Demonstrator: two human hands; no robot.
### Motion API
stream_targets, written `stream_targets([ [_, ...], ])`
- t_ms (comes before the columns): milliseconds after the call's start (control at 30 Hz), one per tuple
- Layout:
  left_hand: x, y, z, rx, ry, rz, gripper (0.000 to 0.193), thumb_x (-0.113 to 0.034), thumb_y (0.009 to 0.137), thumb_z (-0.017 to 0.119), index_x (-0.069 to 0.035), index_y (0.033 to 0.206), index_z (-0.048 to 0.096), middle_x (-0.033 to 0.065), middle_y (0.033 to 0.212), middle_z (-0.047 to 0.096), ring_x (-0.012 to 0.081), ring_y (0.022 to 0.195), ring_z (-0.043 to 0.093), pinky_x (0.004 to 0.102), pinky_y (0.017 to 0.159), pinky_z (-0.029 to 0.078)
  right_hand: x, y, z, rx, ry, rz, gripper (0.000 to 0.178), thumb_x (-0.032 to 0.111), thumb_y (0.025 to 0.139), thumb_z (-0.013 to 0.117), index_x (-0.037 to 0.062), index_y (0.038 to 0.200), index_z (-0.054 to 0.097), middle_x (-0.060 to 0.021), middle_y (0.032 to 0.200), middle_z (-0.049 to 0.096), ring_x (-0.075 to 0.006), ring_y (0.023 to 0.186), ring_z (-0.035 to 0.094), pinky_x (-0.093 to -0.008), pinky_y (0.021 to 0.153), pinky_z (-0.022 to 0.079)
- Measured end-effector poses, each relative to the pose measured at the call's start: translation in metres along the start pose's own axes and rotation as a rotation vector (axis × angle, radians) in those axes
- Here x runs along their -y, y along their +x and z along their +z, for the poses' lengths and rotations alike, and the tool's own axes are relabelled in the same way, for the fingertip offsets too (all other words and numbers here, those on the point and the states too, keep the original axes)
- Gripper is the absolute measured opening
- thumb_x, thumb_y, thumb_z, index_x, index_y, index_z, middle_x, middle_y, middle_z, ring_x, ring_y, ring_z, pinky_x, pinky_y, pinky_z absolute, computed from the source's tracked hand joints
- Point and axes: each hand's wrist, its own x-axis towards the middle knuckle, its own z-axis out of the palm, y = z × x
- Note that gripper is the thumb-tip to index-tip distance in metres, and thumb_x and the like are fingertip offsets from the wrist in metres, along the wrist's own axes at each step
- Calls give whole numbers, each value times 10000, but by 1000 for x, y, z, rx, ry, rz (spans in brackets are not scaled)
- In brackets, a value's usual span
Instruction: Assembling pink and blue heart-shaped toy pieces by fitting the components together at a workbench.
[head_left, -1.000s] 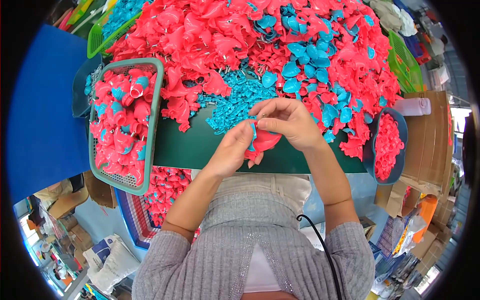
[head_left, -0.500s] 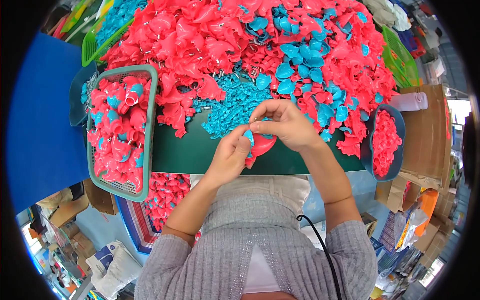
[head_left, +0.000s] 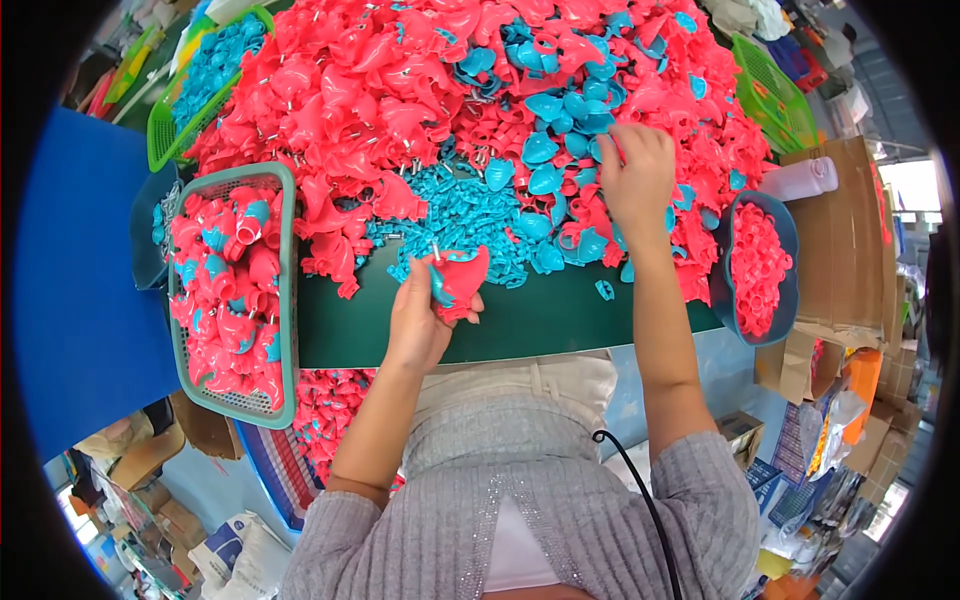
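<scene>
My left hand (head_left: 416, 322) is closed round a glossy pink-red plastic part (head_left: 462, 276) with a teal shell piece on its left side, held above the table's front edge. A small metal pin stands up at the top of that part. My right hand (head_left: 638, 178) is over the right part of the heap, its fingers curled together among teal leaf-shaped shells (head_left: 572, 112) and pink pieces. What those fingers hold, if anything, is hidden. Between the hands and the heap lie many small teal pieces (head_left: 455, 215).
A large heap of pink parts (head_left: 330, 90) covers the green table (head_left: 540, 325). At left stands a grey-green basket (head_left: 290, 300) of pink-and-teal parts; at right, a dark blue bin (head_left: 727, 270) of pink rings. Green baskets (head_left: 165, 140) flank the back. A cardboard box (head_left: 850, 250) stands far right.
My hands have parted. The right one has moved up and right to the heap; the left has lowered leftward, still holding the pink part. The view has shifted slightly.
</scene>
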Motion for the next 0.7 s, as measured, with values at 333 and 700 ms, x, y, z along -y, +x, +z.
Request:
stream_targets([
  [333, 2, 0, -5, -30, -90, -12, 519, -447, 1000, 262, 3, 1127, 488, 175, 898, 629, 237, 711, 629, 313, 573, 517, -104, 27, -28, -46, -96, 314, 200, 208, 790, 671, 32, 883, 696, -151, 817, 673, -319, 786, 636, -408, 755, 472],
  [700, 7, 6, -1, 10, -89, -38, 499, -442, 998, 288, -5, 1130, 489, 171, 1004, 613, 255, 758, 624, 320, 547, 503, -117, -1, -6, 138, 77, 138, 277, 237, 703, 732, 24, 876, 694, -142, 917, 665, -326, 958, 595, -429, 874, 444],
])
